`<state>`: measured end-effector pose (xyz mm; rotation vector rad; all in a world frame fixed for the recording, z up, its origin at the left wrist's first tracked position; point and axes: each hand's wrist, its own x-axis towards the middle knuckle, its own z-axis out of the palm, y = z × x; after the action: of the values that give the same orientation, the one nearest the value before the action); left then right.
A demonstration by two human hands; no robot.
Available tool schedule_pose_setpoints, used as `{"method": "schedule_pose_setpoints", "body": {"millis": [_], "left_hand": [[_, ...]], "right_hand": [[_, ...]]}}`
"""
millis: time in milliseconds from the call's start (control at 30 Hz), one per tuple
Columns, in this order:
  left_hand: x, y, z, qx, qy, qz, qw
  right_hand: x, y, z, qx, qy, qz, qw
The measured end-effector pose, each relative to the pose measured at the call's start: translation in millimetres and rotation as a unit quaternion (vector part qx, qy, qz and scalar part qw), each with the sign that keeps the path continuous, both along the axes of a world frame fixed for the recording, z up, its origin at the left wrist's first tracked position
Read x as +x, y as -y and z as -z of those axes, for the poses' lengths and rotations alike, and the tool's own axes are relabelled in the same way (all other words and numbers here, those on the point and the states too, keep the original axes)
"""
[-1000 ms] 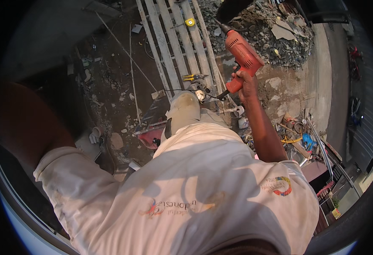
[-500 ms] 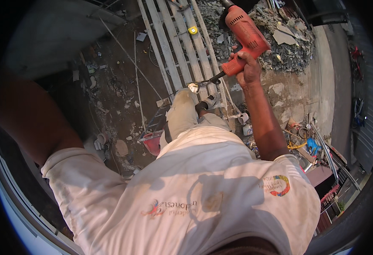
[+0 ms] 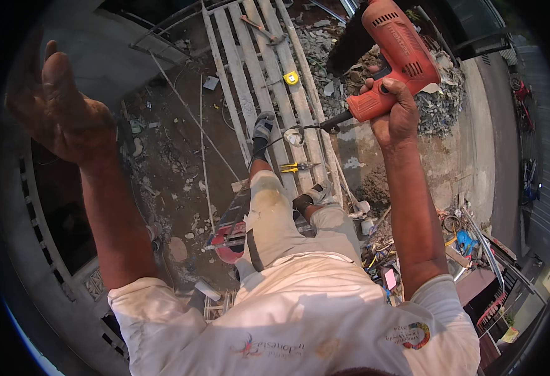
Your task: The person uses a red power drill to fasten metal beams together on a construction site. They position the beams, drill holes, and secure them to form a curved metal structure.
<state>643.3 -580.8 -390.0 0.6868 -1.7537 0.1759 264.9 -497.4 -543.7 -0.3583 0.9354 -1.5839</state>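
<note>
My right hand [image 3: 395, 119] is closed round the handle of a red power drill [image 3: 403, 53], raised at the upper right with its body tilted. The front end of the drill runs into dark shadow and past the upper edge. From the handle's base a black cord [image 3: 338, 121] trails left toward my leg. My left hand [image 3: 68, 122] is lifted at the far left, fingers stretched and nothing in it; part of it fades into the dark rim.
Below me are scaffold planks [image 3: 243, 81] carrying a hammer [image 3: 264, 30], a yellow tape measure [image 3: 291, 78] and yellow-handled snips [image 3: 297, 167]. My feet stand on them. Rubble [image 3: 441, 103] is heaped at the right, mixed scrap [image 3: 460, 247] nearer. A pale wall [image 3: 149, 69] stands upper left.
My left hand has come into view at the far left, with its forearm raised. My right hand has carried the drill a little to the right. The snips and both feet now show on the planks.
</note>
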Motion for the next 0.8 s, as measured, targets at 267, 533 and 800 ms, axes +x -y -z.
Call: {"method": "schedule_pose_setpoints", "body": {"millis": [267, 533, 800], "left_hand": [[-60.4, -125.1, 515.2, 0.783, 0.233, -0.010, 0.576], [-9.0, -62.1, 650.8, 0.876, 0.160, 0.000, 0.455], [7.1, 24.0, 742.1, 0.859, 0.222, 0.091, 0.452]], "right_hand": [[-4.1, 71.7, 107.7, 0.028, 0.066, 0.014, 0.997], [20.9, 157.1, 263.5, 0.104, 0.126, 0.091, 0.982], [94.4, 235.1, 417.8, 0.185, 0.239, 0.153, 0.941]]}}
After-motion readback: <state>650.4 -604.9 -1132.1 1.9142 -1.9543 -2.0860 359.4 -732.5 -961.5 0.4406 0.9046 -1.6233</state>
